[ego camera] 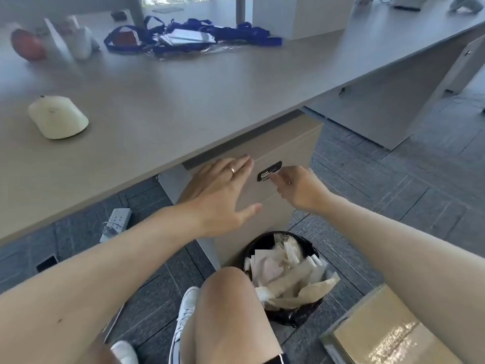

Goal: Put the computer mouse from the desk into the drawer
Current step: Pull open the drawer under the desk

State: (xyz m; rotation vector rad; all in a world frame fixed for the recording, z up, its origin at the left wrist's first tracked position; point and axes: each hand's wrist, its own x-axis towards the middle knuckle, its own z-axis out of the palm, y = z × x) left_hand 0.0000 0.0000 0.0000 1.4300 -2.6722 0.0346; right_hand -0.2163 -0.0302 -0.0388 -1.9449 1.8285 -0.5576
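Note:
A cream-white computer mouse (57, 117) lies on the grey desk (183, 95) at the left, well apart from both hands. Below the desk's front edge stands a beige drawer unit (286, 151), its top drawer closed. My left hand (223, 190) rests flat and open against the drawer front, fingers spread. My right hand (296, 186) pinches a small silver key (265, 176) sitting in the black lock plate on the drawer front.
Blue lanyards with badges (189, 35), a red round object (27, 44) and white containers (78, 40) lie at the desk's far side. A black waste bin (286, 274) full of paper stands before the drawer unit. A power strip (115, 223) and a cardboard box (388, 332) are on the floor.

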